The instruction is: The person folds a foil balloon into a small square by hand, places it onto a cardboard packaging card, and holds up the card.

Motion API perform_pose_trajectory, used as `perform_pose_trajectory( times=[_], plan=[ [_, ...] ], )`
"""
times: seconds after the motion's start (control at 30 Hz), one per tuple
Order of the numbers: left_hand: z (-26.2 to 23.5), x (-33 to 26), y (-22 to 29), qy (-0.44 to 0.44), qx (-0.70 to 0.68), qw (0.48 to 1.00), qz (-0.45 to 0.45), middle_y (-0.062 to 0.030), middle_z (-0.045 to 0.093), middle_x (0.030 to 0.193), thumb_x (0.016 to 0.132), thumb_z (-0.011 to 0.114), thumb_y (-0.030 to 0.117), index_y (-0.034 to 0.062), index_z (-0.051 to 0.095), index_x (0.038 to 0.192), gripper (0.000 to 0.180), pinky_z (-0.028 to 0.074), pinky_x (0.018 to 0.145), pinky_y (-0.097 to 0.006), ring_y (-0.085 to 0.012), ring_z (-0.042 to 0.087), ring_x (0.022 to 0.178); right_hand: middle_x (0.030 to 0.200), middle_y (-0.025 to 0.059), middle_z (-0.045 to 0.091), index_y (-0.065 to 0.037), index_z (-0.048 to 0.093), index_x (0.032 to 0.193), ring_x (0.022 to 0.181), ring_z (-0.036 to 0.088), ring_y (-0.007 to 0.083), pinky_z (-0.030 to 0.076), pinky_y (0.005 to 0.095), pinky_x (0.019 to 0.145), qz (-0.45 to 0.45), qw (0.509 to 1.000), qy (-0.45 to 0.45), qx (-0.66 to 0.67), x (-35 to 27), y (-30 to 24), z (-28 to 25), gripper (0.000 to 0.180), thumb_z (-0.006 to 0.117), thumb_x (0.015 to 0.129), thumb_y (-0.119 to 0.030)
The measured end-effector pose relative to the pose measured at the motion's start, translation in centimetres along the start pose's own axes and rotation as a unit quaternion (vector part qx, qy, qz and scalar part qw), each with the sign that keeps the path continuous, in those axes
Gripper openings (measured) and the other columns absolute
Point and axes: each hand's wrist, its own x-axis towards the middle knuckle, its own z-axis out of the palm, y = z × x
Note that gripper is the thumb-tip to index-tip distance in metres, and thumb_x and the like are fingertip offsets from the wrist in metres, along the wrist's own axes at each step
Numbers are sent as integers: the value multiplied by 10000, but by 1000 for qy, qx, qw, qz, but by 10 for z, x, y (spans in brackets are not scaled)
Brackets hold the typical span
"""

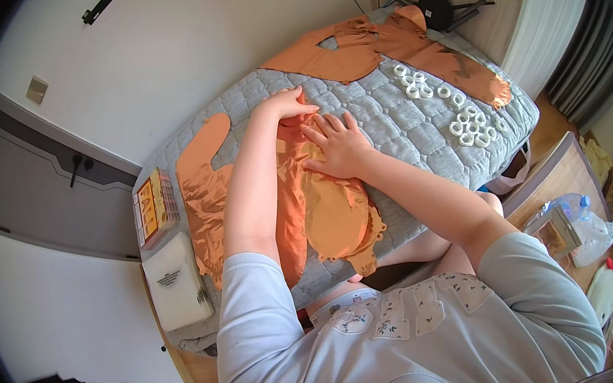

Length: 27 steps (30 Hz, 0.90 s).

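A shiny orange foil balloon lies flat and uninflated on the grey quilted mattress in front of me, with small tabs along its near edge. My left hand is at its far end, thumb and fingers closing on the crumpled foil; part of that grip is hidden. Just to its right, my right hand presses down on the foil with fingers spread. Left of my left forearm lies another flat orange foil piece, partly covered by that arm.
More orange foil spreads across the mattress's far side. Several small white rolls are grouped at the right. A boxed pack and a white package sit along the left edge. A black router stands at the far corner.
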Motion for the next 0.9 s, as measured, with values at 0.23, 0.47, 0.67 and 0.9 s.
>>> perform_pose_trajectory(
  times=[0.23, 0.47, 0.67, 0.9],
  plan=[
    [-4, -27, 6, 17, 35, 998, -42, -131, 287, 1689, 702, 694, 825, 241, 277, 1649, 1188, 108, 1249, -601, -350, 237, 1559, 1678, 182, 273, -166, 271, 1643, 1554, 231, 336, 124, 576, 1251, -23, 1000, 3, 7, -2, -7, -2, 911, 333, 969, -775],
    [36, -66, 45, 368, 20, 921, 125, -101, 580, 1374, 884, 706, 481, 201, 547, 1453, 654, 343, 1097, -498, -297, 526, 1294, 1673, 156, 303, -171, 346, 1608, 1548, 246, 336, 142, 616, 1235, -20, 1000, 6, 10, 0, -5, -1, 889, 398, 951, -767],
    [82, -184, 76, 364, -91, 839, 393, -40, 592, 724, 843, 779, 199, 95, 633, 758, 199, 457, 692, -425, -278, 590, 728, 1687, 139, 266, -178, 271, 1637, 1544, 242, 312, 165, 620, 1225, -39, 997, -25, -55, 10, 3, 6, 805, 524, 970, -553],
    [127, -216, 68, 310, -54, 866, 389, -52, 660, 1049, 837, 797, 224, 91, 745, 1017, 229, 506, 930, -416, -261, 626, 1026, 1707, 119, 233, -224, 180, 1669, 1567, 204, 287, 152, 594, 1228, -10, 999, -17, -38, 6, -10, 0, 927, 310, 963, -811]
  ],
)
